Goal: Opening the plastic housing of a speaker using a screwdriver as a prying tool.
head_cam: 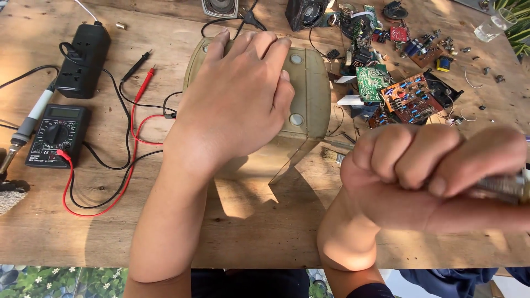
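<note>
Wooden tabletop (265, 232) in patchy sunlight fills the view, strewn with electronics; the left hand (234, 105) lies flat on top of a beige plastic casing (309, 94) at the table's middle, fingers stretched out together and pressing down on it rather than gripping; the casing stands on the wood with round caps showing along its right edge; the right hand (425, 176) is balled into a tight fist close to the camera, just right of the casing and apart from it, clenched around a metallic tool (505, 187) whose blurred end sticks out to the right; a black multimeter (55, 135) with red and black leads sits at the far left, a black power strip (83, 60) behind it; loose circuit boards (406, 96) lie beyond the fist.
</note>
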